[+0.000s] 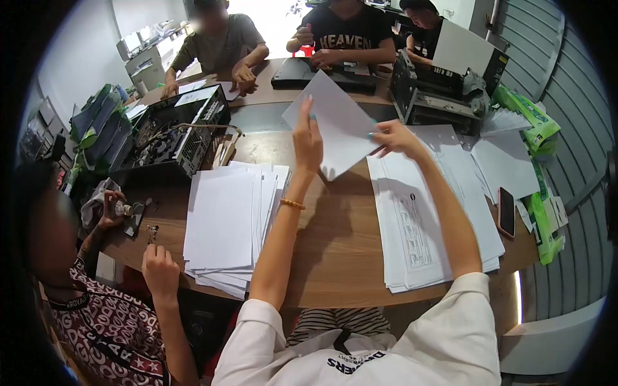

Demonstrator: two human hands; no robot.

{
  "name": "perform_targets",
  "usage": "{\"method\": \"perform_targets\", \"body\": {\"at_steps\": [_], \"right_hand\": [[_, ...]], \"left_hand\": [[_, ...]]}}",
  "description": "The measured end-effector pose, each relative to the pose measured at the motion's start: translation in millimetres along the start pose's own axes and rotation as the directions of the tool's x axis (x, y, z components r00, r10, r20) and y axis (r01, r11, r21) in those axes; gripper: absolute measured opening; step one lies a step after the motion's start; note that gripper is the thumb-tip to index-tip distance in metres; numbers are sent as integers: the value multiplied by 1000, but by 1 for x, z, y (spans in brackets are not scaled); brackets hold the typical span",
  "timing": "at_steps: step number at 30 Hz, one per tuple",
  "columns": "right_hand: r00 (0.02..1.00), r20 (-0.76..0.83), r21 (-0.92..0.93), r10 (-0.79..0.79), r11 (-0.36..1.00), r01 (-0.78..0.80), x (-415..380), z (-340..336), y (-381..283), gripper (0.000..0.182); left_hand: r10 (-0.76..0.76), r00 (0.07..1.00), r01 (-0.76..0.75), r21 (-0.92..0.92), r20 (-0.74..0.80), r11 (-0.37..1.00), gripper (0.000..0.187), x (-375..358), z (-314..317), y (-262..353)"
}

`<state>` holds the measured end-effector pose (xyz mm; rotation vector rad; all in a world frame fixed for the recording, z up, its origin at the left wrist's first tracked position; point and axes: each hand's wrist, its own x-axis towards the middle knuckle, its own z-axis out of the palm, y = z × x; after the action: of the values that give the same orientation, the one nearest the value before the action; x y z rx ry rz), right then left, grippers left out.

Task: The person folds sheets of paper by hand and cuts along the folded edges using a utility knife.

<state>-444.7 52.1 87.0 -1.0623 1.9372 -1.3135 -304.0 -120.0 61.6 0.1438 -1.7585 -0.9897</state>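
Raised over the middle of the wooden table, a white sheet of paper (338,128) is held tilted between both hands. My left hand (308,138) grips its left side, fingers pointing up, with a beaded bracelet on the wrist. At the sheet's right corner, my right hand (394,138) pinches the edge. A stack of blank white paper (219,219) lies to the left of my forearms. Under and beside my right forearm is a stack of printed sheets (412,225) with diagrams on the top one.
An open computer case (174,132) stands at the left, another chassis (438,90) at the back right. A phone (506,212) lies near green packages (544,225). Across the table (335,257) are several people and a black laptop-like device (347,77); a co-worker sits at the left.
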Motion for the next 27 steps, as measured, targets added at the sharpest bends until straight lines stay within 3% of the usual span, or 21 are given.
{"method": "perform_targets", "body": {"at_steps": [1, 2, 4, 5, 6, 7, 9, 11, 13, 14, 15, 17, 18, 19, 20, 21, 23, 26, 27], "right_hand": [[997, 67, -52, -31, 998, 34, -10, -20, -7, 22], [976, 211, -93, 60, 995, -41, -23, -37, -15, 22], [831, 518, -196, 201, 974, -114, -32, -57, -16, 24], [832, 517, -192, 201, 974, -117, -29, -53, -8, 24], [755, 597, -323, 270, 943, -82, -23, -38, -6, 25], [664, 662, -440, 348, 898, -32, -18, -21, -5, 26], [684, 669, -552, 292, 811, 194, 2, 18, -4, 17], [676, 704, -390, 219, 914, 110, 22, 46, 1, 19], [763, 644, -496, 46, 784, 372, 52, 60, 18, 22], [770, 637, -493, 26, 782, 382, 51, 62, 9, 22], [796, 604, -521, 40, 775, 357, 44, 63, -3, 26], [819, 570, -550, 61, 768, 326, 49, 60, 3, 30], [912, 318, -674, -258, 615, 409, 62, 58, 29, 35], [811, 75, -805, -580, 445, 393, 65, 54, 38, 40], [806, -205, -850, -555, 509, 134, 67, 46, 47, 46], [718, -468, -816, -515, 563, -129, 65, 40, 47, 52], [680, -629, -735, -378, 573, -362, 76, 25, 89, 49], [778, -540, -807, -321, 461, -370, 83, 2, 108, 40], [735, -568, -786, -370, 511, -349, 75, 0, 102, 33]], "left_hand": [[42, 999, -42, -76, 1, 996, 41, 7, -10, 18], [72, 995, -70, -39, 68, 997, 41, 12, -21, 38], [110, 965, -134, 89, 238, 987, 37, 18, -45, 90], [108, 964, -133, 89, 243, 987, 37, 11, -51, 109], [135, 852, -224, 119, 505, 967, 34, 3, -56, 123], [125, 671, -311, 125, 731, 942, 31, -9, -60, 131], [-2, 346, -209, 79, 938, 975, 30, -34, -53, 142], [-37, 282, -264, 114, 959, 958, 35, -63, -40, 121], [78, 453, -412, 131, 888, 902, 39, -91, -35, 86], [-4, 455, -473, 245, 891, 846, 45, -97, -37, 78], [2, 453, -487, 245, 891, 838, 45, -105, -38, 61], [-108, 538, -506, 422, 836, 752, 49, -119, -41, 30], [-156, 517, -434, 415, 842, 799, 51, -117, -41, 31], [-139, 536, -424, 408, 833, 809, 51, -118, -40, 32], [-140, 543, -399, 401, 828, 824, 51, -119, -41, 33], [-140, 551, -376, 394, 823, 838, 51, -118, -41, 34], [-123, 570, -370, 386, 813, 845, 50, -117, -40, 32], [-106, 579, -374, 378, 809, 847, 48, -116, -37, 35], [-102, 568, -404, 385, 817, 830, 48, -115, -38, 36]]}}
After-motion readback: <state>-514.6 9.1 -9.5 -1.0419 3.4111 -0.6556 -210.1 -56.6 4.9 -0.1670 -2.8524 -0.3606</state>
